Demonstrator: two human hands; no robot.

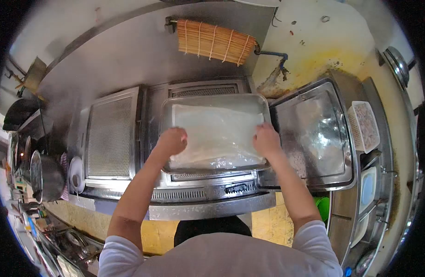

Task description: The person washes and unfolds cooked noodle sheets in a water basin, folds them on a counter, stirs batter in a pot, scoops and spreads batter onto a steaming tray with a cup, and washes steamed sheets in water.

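Note:
A shallow rectangular metal tray (217, 171) rests on the steel steamer in front of me. In it lies a wet, glossy white sheet (217, 129), thin and slightly rippled towards the near side. My left hand (173, 141) is closed at the sheet's left edge, its fingers curled in a pinch. My right hand (267, 140) is likewise closed at the right edge, by the tray's rim. Both hands seem to grip the sheet's sides, though the fingertips are partly hidden.
A perforated steamer plate (110, 134) is set in the left of the steel top. A large wet metal tray (346, 157) stands at the right, near a white basket (364, 127) of pale pieces. A bamboo mat (215, 41) hangs at the back. A metal pot (48, 175) stands far left.

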